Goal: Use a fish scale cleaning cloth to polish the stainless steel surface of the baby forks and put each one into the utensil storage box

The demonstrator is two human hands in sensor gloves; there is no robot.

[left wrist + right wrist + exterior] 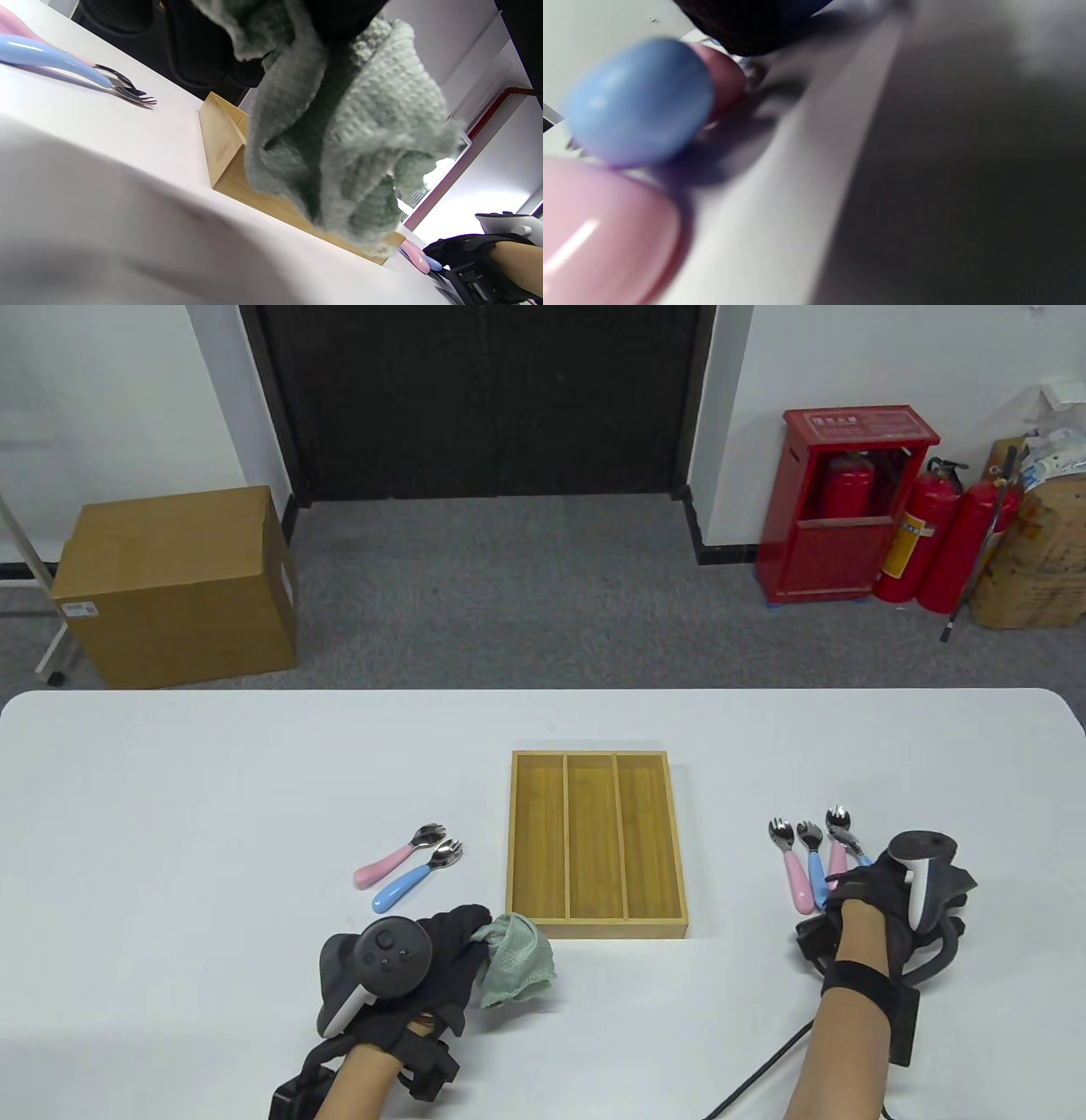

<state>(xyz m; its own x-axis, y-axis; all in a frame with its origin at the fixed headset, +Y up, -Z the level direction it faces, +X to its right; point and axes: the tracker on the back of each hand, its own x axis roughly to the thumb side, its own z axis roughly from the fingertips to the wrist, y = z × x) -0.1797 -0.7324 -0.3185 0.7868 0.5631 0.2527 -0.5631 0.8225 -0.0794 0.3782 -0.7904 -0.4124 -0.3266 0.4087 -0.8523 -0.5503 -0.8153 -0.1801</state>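
Bamboo, the three-slot utensil storage box (596, 846) sits mid-counter (170, 780) with every slot bare, set there, I'd judge, so either hand can drop polished forks in; two baby forks (409, 866) lie to its left and four forks (813, 857) in a row to its right. At the box's near corner the left hand (407, 976) clutches the bunched green fish scale cleaning cloth (515, 960), ready for wiping. From above, the right hand (891, 899) covers the handle ends of the four; its wrist view shows rounded blue and pink tips close up, too blurred to tell whether its fingers are closed on one.
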